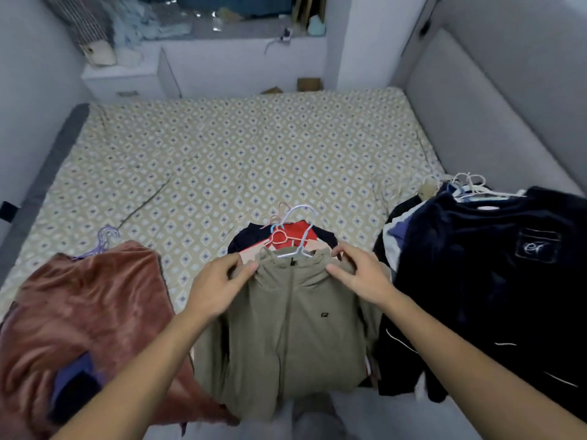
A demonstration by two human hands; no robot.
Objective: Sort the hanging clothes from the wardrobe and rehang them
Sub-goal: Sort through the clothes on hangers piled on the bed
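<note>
At the near edge of the bed (222,147), the head view shows the khaki jacket (292,328) topping the middle pile. Left hand (219,287) and right hand (362,277) pinch its shoulders, fingers curled on cloth. Being soft, light and limp, it is probably best lifted by its white hanger (301,236).

Light: dim, bluish, soft.
Shadows: faint, soft.
Glare: small shiny spots at the top.
Blur: far things look fuzzy.
Edges: walls bend outward.
</note>
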